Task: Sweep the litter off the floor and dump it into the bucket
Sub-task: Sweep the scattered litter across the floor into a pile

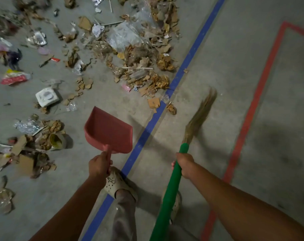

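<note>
My left hand (98, 165) grips the handle of a red dustpan (109, 130), held above the concrete floor with nothing in its tray. My right hand (184, 164) grips the green handle of a broom (170, 190). The broom's straw bristles (201, 115) point forward to the right of the blue line and look blurred. Litter (139, 54) of cardboard scraps, brown paper and clear plastic lies in a big heap ahead, left of the blue line. A smaller litter pile (34, 141) sits at the left. No bucket is in view.
A blue tape line (165, 101) runs diagonally across the floor, and a red tape outline (252, 105) marks the right side. A white box (46, 97) and a tape roll (58, 140) lie among the scraps. My feet in beige clogs (118, 183) stand at the blue line.
</note>
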A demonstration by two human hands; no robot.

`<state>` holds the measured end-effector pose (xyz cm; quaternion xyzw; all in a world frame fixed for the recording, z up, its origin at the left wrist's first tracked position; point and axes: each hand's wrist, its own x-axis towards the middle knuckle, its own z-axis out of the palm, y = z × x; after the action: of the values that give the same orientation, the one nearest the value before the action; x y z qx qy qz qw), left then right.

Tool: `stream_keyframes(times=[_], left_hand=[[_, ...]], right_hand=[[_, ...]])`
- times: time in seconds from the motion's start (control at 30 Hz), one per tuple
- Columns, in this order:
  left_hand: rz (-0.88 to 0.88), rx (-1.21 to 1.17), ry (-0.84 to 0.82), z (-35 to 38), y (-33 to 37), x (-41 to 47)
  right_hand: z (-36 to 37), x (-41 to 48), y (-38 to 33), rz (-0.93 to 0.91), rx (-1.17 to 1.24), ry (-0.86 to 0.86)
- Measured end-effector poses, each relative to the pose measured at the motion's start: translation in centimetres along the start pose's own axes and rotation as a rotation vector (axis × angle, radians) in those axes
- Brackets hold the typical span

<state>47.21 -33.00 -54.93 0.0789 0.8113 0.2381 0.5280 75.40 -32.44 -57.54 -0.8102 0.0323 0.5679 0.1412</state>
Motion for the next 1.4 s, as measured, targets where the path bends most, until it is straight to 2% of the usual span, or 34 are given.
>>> stream_keyframes(times=[0.2,0.5,0.6,0.8,1.0,1.13,1.23,1.33,1.4], left_hand=[[0.033,-0.022,-0.012,-2.6,2.9,4.4],[-0.015,-0.101,0.048,-10.1,5.1,9.2],[-0.045,-0.123,0.075,-12.3,5.6,10.0],[-0.050,-0.144,0.089,-15.1,7.5,10.6],[-0.029,-0.197,0.059,-16.2,10.1,11.0],[-0.020,-0.220,0.076,-15.4,11.0,11.8],[-0.032,-0.225,0.079,-14.2,11.3,12.0],[-0.019,-0.253,0.105,-12.8,11.6,11.6],[-0.012,-0.256,0.128,-11.7,12.0,11.3]], right_hand=[[7.9,-0.3,-2.9,-0.197,-0.269,0.072],[20.4,-4.4,-8.3,-0.505,-0.742,-0.078],[23.0,-6.7,-8.8,-0.639,-0.916,-0.027],[24.9,-10.4,-9.2,-0.776,-1.037,0.043],[25.3,-10.2,-10.8,-0.772,-0.908,0.062],[24.5,-8.4,-11.3,-0.650,-0.606,0.103],[22.9,-6.2,-11.7,-0.583,-0.402,0.227],[20.8,-2.6,-12.4,-0.463,-0.259,0.330],[19.2,-0.2,-13.6,-0.347,-0.212,0.336]])
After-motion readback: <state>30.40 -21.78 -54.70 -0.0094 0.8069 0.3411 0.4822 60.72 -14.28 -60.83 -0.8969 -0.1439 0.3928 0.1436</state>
